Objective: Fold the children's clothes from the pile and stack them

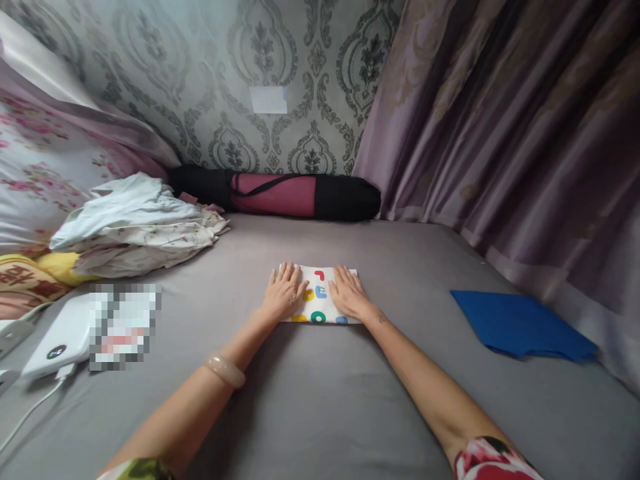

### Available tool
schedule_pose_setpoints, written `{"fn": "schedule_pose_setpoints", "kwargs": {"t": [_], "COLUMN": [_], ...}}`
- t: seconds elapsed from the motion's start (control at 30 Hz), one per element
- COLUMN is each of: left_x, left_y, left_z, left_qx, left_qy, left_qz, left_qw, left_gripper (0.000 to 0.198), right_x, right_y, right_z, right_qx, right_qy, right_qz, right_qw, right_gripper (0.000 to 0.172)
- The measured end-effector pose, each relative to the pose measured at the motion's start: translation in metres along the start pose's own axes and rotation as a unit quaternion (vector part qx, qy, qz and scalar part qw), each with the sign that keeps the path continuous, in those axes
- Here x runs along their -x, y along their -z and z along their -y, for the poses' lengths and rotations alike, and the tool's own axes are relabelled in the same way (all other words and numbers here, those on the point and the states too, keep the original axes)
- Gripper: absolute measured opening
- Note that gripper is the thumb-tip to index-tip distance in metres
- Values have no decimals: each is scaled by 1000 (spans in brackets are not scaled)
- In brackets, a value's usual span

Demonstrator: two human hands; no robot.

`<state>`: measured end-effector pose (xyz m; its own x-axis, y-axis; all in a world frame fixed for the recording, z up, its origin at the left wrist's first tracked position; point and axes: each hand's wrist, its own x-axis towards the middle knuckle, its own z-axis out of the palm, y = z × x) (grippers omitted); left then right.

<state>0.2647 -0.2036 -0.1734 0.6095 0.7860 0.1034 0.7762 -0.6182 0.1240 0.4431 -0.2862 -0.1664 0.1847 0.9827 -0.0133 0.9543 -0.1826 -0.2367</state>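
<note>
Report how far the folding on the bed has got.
Done, it seems: a blue cloth lies folded flat at the right. In hand: the left hand and right hand press flat on a small folded patterned cloth on the grey sheet. Left: a rumpled pile of clothes at the far left looks unfolded.

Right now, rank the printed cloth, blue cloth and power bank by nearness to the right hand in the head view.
1. Printed cloth, under the right hand.
2. Blue cloth, to its right.
3. Power bank, far left.
</note>
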Motion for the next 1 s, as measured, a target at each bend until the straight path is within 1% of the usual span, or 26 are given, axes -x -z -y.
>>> {"fn": "schedule_pose_setpoints", "kwargs": {"t": [0.07, 0.17, 0.23, 0.33, 0.43, 0.5, 0.6, 0.7, 0.77, 0.83, 0.9, 1.0], "left_x": [1, 2, 2, 2, 2, 1, -1, -2, -1, 0, 0, 0], "left_y": [0, -3, -6, -9, -13, -15, -17, -19, -21, -23, -25, -26], "left_z": [8, 17, 20, 22, 26, 30, 36, 39, 40, 39, 39, 39], "left_qx": [3, 30, 48, 78, 129, 181, 253, 280, 276, 260, 243, 246], "left_qy": [9, 18, 19, 16, 17, 31, 53, 49, 37, 31, 32, 32], "left_qz": [-8, 27, 35, 17, -22, -53, -97, -130, -133, -125, -123, -129], "left_qw": [1000, 999, 998, 997, 991, 982, 961, 950, 951, 957, 962, 960], "left_gripper": [61, 63, 63, 62, 57, 53, 50, 46, 44, 42, 41, 41], "right_x": [1, 4, 5, 5, 4, 4, 2, -2, -4, -7, -8, -8], "right_y": [2, -1, -5, -7, -2, 2, 5, -1, -10, -18, -25, -28], "right_z": [-7, -13, -15, -16, -16, -10, 10, 36, 48, 53, 51, 47], "right_qx": [11, 21, 22, 25, 24, 29, 32, 12, 3, -3, -7, -8], "right_qy": [-14, -29, -30, -29, -31, -36, -20, 32, 45, 36, 26, 25], "right_qz": [-16, -22, -22, -23, -7, -4, -32, -51, -55, -52, -49, -50], "right_qw": [1000, 999, 999, 999, 999, 999, 999, 998, 997, 998, 998, 998], "right_gripper": [63, 62, 62, 61, 62, 61, 60, 60, 61, 62, 62, 62]}}
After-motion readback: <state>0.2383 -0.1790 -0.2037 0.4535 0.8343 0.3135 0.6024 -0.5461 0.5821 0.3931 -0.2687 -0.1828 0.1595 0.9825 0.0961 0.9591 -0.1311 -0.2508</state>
